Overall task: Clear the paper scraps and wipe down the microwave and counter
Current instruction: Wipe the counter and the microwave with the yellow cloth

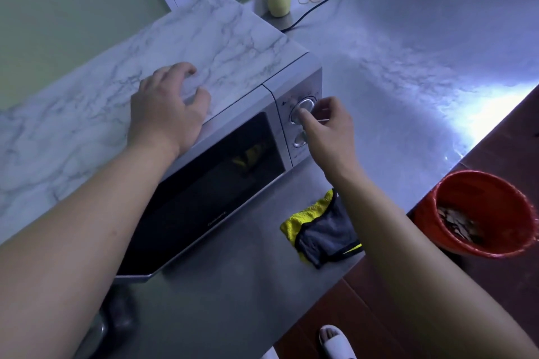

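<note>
microwave (224,35) | lengthwise lower-left to upper-right | door (210,183) faces lower-right | right hand (329,128) pinches dial (308,103)

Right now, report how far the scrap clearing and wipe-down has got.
Done, apparently: paper scraps sit in the red bucket, none show on the counter. In hand: the left hand rests on the microwave while the right hand pinches its upper dial. Left: wiping, since the cloth lies unheld on the counter; whether any surface is wiped, I cannot tell.
</note>
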Demonstrator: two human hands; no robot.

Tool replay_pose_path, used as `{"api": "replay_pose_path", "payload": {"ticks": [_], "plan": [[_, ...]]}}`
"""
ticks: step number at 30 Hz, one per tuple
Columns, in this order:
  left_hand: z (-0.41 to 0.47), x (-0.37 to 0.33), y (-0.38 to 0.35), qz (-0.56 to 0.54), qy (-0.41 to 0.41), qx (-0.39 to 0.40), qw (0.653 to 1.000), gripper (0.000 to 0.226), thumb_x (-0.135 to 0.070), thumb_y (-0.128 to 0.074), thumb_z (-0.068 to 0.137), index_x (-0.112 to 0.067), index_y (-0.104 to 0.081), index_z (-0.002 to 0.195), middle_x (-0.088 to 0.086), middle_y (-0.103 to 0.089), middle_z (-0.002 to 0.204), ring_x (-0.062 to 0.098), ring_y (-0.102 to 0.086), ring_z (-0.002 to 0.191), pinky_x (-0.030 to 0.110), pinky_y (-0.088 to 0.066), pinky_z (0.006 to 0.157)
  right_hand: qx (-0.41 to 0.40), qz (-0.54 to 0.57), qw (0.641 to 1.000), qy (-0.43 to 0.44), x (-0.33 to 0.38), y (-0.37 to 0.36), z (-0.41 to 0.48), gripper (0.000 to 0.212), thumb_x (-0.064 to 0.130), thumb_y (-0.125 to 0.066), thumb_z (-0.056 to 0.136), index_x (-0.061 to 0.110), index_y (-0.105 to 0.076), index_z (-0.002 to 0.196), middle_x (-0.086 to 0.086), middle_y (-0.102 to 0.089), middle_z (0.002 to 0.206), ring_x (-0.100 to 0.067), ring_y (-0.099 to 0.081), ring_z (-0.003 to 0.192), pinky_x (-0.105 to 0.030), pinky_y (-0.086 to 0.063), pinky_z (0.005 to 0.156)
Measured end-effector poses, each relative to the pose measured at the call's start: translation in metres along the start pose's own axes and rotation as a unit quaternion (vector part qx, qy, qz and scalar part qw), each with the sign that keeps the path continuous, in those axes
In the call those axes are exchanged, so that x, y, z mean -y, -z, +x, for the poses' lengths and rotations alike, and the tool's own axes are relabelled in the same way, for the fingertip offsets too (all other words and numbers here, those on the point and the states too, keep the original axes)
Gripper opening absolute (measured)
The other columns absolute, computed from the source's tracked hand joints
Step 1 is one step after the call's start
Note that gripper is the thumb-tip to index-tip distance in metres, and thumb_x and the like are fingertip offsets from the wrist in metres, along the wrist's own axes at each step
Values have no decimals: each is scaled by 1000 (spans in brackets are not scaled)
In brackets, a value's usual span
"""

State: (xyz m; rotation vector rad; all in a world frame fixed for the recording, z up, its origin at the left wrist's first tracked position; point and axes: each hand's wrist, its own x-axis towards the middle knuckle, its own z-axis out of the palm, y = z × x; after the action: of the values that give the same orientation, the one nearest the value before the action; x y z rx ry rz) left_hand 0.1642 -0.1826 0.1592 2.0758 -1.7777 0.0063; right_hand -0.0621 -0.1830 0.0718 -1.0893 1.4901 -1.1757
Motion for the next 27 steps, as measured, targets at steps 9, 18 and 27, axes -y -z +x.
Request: {"api": "replay_pose_path", "payload": {"ticks": [9,18,27], "plan": [[-1,-1,0,-4,0,-3,1000,45,-43,-45,86,-28,-56,127,0,-56,137,27,-43,128,39,-31,107,-35,-64,991,114,-18,-7,0,12,13,-64,86,15,-53,90,0,-63,80,-21,-62,75,-45,-53,70],[-1,0,0,-3,3,0,1000,43,-42,-47,87,-30,-55,127,-2,-54,137,24,-42,128,38,-29,108,-50,-138,964,222,-21,-1,3,11,3,-61,84,9,-57,92,0,-55,89,-17,-53,72,-40,-49,68],[-1,0,2,-5,3,4,1000,42,-41,-46,88,-30,-55,128,-1,-54,137,25,-41,128,37,-29,107,116,-370,914,122,-135,36,-94,51,48,-73,83,16,-64,122,-5,-59,125,-33,-49,127,-45,-33,105]]}}
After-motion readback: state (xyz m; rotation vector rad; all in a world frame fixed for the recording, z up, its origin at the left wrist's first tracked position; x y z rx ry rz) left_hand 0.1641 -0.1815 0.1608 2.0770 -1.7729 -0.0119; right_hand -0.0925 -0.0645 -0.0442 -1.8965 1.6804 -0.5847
